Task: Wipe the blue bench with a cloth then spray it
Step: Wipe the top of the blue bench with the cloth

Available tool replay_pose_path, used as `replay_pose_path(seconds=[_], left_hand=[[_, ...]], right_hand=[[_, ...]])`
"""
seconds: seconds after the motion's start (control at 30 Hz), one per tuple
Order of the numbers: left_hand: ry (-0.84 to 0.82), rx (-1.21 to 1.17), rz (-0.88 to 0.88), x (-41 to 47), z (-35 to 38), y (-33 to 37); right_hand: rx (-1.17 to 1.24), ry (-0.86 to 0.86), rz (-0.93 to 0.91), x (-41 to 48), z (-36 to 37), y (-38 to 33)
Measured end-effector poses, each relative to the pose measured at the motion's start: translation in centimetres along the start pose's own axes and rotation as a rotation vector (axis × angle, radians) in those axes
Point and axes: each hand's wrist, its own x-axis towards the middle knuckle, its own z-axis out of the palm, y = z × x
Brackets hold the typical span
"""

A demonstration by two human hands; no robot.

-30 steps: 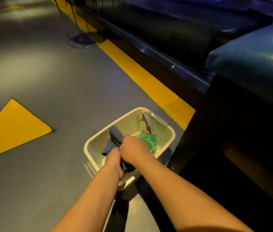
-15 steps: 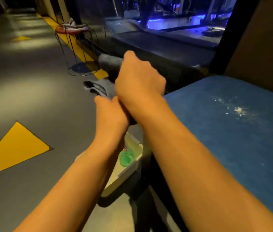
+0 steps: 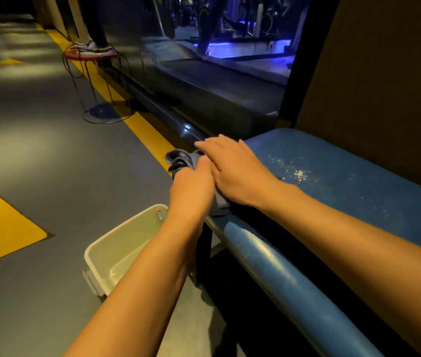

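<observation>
Grey cloth [image 3: 181,159], held up in the air half a second ago, now lies on the end of the blue table [image 3: 358,191]. The right grip [image 3: 237,173] presses it, fingers spread; the left grip [image 3: 191,189] pinches its near edge.

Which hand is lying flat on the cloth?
The right hand: its fingers lie straight on the cloth at the end of the bench. The left hand is curled, gripping the cloth.
</observation>
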Motion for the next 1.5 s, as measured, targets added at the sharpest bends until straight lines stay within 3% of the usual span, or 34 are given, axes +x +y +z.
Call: replay_pose_path(seconds=[0.1, 0.2, 0.33, 0.5, 0.67, 0.9, 1.13, 1.5], left_hand=[[0.148, -0.208, -0.095, -0.7, -0.4, -0.9], [0.304, -0.361, -0.055, -2.0, 1.4, -2.3], [0.265, -0.316, 0.116, -3.8, 4.1, -4.0], [0.196, -0.021, 0.158, -5.8, 6.1, -5.1], [0.161, 0.055, 0.154, -5.8, 6.3, -5.5], [0.129, 0.038, 0.158, -5.9, 5.8, -5.6], [0.172, 0.002, 0.152, -5.7, 6.1, -5.8], [0.248, -0.168, 0.147, -5.8, 6.6, -5.8]], right_hand=[[0.046, -0.298, 0.149, -0.8, 0.6, -0.3], [-0.122, -0.372, 0.082, -1.0, 0.7, 0.0], [-0.092, -0.334, 0.075, 0.6, 1.2, 1.0], [-0.101, -0.277, 0.203, 4.7, 1.1, 2.3], [-0.144, -0.324, 0.341, 8.3, -0.7, 6.7], [-0.148, -0.346, 0.379, 7.7, -4.6, 14.0], [0.012, -0.205, 0.424, 2.1, -6.3, 18.6], [0.033, -0.105, 0.363, -1.3, -3.4, 14.2]])
